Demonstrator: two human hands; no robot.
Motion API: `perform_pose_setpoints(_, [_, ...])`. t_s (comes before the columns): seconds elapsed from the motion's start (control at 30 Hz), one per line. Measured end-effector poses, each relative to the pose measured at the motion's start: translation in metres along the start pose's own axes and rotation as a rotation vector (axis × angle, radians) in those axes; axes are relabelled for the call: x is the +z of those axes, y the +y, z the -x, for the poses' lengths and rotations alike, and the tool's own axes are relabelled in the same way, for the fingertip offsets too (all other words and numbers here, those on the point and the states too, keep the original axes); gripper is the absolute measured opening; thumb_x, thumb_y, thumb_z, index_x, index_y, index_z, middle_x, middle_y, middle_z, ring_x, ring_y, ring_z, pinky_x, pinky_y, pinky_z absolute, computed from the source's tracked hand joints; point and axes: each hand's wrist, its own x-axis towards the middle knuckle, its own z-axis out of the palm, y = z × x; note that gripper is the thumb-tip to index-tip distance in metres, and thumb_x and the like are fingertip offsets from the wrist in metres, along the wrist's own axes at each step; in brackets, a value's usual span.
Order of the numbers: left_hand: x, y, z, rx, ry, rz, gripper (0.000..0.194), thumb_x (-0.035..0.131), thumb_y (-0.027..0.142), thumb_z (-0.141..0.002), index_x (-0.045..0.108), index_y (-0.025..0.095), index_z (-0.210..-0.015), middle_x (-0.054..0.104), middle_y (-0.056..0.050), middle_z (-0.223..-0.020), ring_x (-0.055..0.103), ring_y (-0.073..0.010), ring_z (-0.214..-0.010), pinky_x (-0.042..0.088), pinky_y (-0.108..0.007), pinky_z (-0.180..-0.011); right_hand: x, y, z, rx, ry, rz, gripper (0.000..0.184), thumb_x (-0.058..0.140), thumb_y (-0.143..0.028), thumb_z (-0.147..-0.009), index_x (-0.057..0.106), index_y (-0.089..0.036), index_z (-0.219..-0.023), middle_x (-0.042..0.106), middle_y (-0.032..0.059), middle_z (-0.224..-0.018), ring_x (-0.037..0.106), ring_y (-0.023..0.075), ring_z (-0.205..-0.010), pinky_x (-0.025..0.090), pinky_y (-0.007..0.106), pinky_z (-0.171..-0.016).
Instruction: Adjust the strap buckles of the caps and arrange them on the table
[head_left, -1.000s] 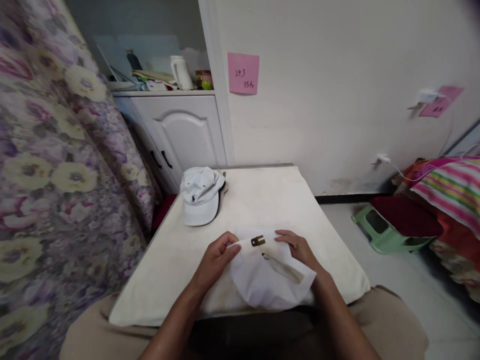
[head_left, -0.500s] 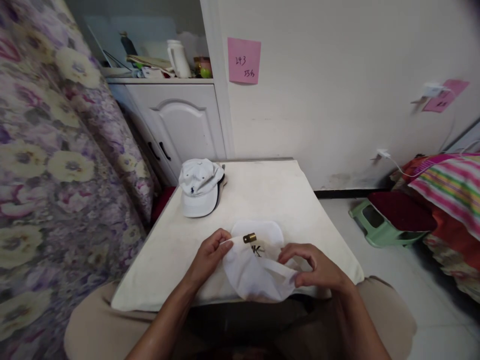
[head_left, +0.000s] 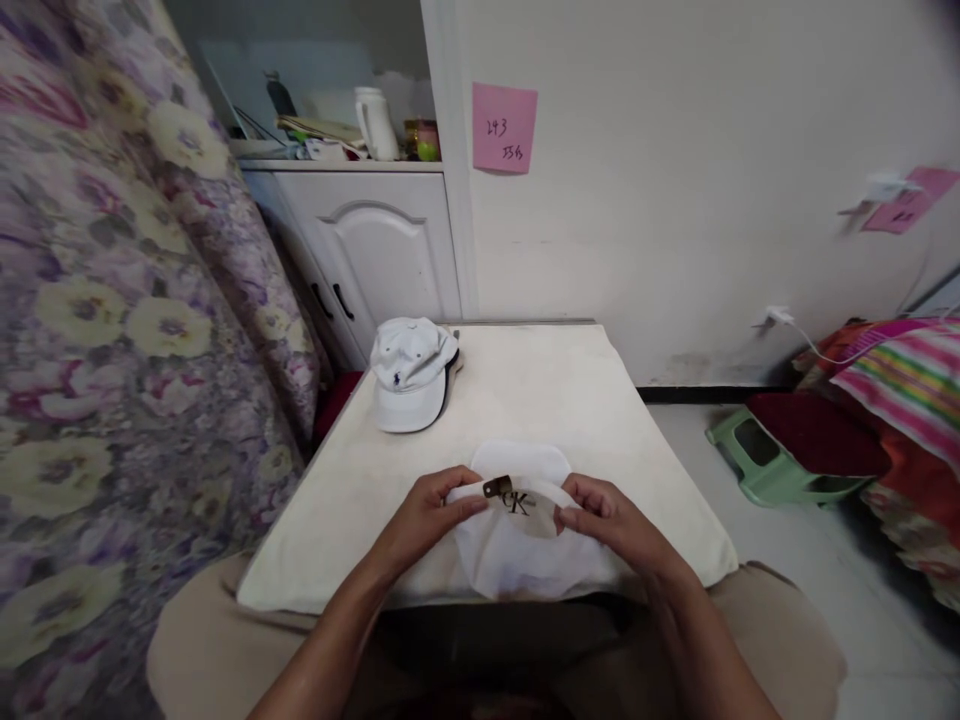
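A white baseball cap [head_left: 517, 560] with dark "CK" lettering lies at the table's near edge, its brim pointing away from me. My left hand [head_left: 439, 510] pinches the left side of its back strap, beside a brass-coloured buckle [head_left: 497, 487]. The strap's right side is between the thumb and fingers of my right hand [head_left: 604, 515]. The strap arches over the cap's back opening, and the lettering shows through it. Farther off, at the table's left side, sits a pale cap [head_left: 411, 370] with a small dark logo, stacked over a darker cap that is mostly hidden.
A cream cloth covers the table [head_left: 540, 390]. To the left hangs a floral curtain [head_left: 135, 400], with a white cabinet [head_left: 382, 250] behind the table. A green stool [head_left: 750, 455] with a dark red top stands on the floor at right, near a bed with striped cloth.
My right hand has shifted from the loose strap end to grip it. The strap, slanting down before, now arches across the cap's opening to the buckle side. The view has shifted slightly left.
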Motion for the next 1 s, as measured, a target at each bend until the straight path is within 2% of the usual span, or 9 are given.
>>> perform_pose_setpoints(0.1, [0.004, 0.005, -0.001, 0.071, 0.028, -0.078, 0.013, 0.073, 0.03, -0.08, 0.073, 0.018, -0.075, 0.065, -0.002, -0.073, 0.056, -0.017, -0.07, 0.04, -0.022, -0.062, 0.001, -0.007, -0.006, 0.0, 0.033, 0.03, 0.027, 0.066, -0.046, -0.088, 0.063, -0.019, -0.086, 0.063, 0.0011, -0.081, 0.056, 0.0157, -0.074, 0.042, 0.024, -0.064])
perform_pose_setpoints(0.23, [0.007, 0.015, 0.0, 0.104, 0.021, -0.052, 0.014, 0.07, 0.031, -0.082, 0.072, 0.018, -0.078, 0.065, -0.002, -0.075, 0.053, -0.0163, -0.07, 0.038, -0.022, -0.063, 0.003, -0.031, -0.02, -0.032, -0.023, 0.07, 0.022, 0.063, -0.04, -0.091, 0.064, -0.019, -0.09, 0.068, 0.0039, -0.089, 0.062, 0.0185, -0.087, 0.046, 0.029, -0.079])
perform_pose_setpoints(0.33, [0.012, 0.019, 0.001, 0.05, 0.042, 0.055, 0.015, 0.069, 0.034, -0.083, 0.07, 0.018, -0.082, 0.064, 0.0, -0.074, 0.051, -0.0147, -0.065, 0.036, -0.022, -0.059, 0.004, -0.046, -0.032, -0.005, -0.111, 0.069, 0.018, 0.062, -0.036, -0.091, 0.061, -0.018, -0.088, 0.067, 0.0017, -0.082, 0.062, 0.0155, -0.075, 0.046, 0.027, -0.072])
perform_pose_setpoints(0.4, [0.016, 0.018, 0.001, 0.02, 0.05, 0.135, 0.017, 0.069, 0.035, -0.083, 0.07, 0.019, -0.084, 0.064, 0.0, -0.073, 0.05, -0.0139, -0.062, 0.036, -0.022, -0.057, 0.004, -0.049, -0.039, 0.007, -0.095, 0.105, 0.016, 0.062, -0.034, -0.09, 0.059, -0.019, -0.086, 0.067, 0.0003, -0.077, 0.059, 0.0131, -0.066, 0.045, 0.024, -0.064])
perform_pose_setpoints(0.5, [0.023, 0.013, 0.0, -0.019, 0.058, 0.179, 0.017, 0.071, 0.035, -0.081, 0.07, 0.018, -0.084, 0.067, -0.001, -0.075, 0.053, -0.0148, -0.063, 0.037, -0.022, -0.058, 0.004, -0.042, -0.041, 0.011, 0.003, 0.218, 0.02, 0.059, -0.033, -0.092, 0.057, -0.019, -0.079, 0.063, -0.0014, -0.068, 0.054, 0.0117, -0.059, 0.04, 0.022, -0.057])
perform_pose_setpoints(0.6, [0.029, 0.007, -0.003, -0.049, 0.069, 0.15, 0.018, 0.074, 0.034, -0.078, 0.069, 0.017, -0.081, 0.067, -0.002, -0.076, 0.055, -0.0156, -0.067, 0.039, -0.022, -0.06, 0.006, -0.03, -0.04, 0.028, 0.066, 0.223, 0.023, 0.058, -0.037, -0.092, 0.055, -0.02, -0.077, 0.056, -0.0036, -0.061, 0.05, 0.0112, -0.055, 0.037, 0.022, -0.053])
perform_pose_setpoints(0.73, [0.03, 0.003, -0.006, -0.054, 0.056, 0.143, 0.02, 0.072, 0.036, -0.08, 0.069, 0.016, -0.084, 0.067, -0.002, -0.081, 0.057, -0.0162, -0.072, 0.042, -0.023, -0.066, 0.01, -0.018, -0.043, 0.048, 0.042, 0.074, 0.026, 0.064, -0.043, -0.087, 0.057, -0.018, -0.081, 0.05, -0.005, -0.062, 0.044, 0.0094, -0.054, 0.032, 0.021, -0.05])
perform_pose_setpoints(0.87, [0.03, 0.005, -0.007, -0.073, 0.035, 0.124, 0.023, 0.072, 0.038, -0.081, 0.068, 0.015, -0.085, 0.067, -0.002, -0.081, 0.056, -0.0154, -0.072, 0.041, -0.023, -0.064, 0.012, -0.014, -0.05, 0.109, 0.025, -0.114, 0.031, 0.075, -0.044, -0.077, 0.06, -0.017, -0.085, 0.054, -0.0045, -0.066, 0.044, 0.0086, -0.054, 0.032, 0.02, -0.051])
perform_pose_setpoints(1.0, [0.031, 0.004, -0.009, -0.068, 0.041, 0.086, 0.023, 0.071, 0.038, -0.081, 0.068, 0.015, -0.084, 0.065, -0.001, -0.078, 0.054, -0.0137, -0.068, 0.04, -0.022, -0.063, 0.013, -0.011, -0.053, 0.137, 0.011, -0.166, 0.034, 0.081, -0.041, -0.07, 0.062, -0.016, -0.084, 0.056, -0.0041, -0.066, 0.044, 0.0081, -0.053, 0.031, 0.02, -0.051])
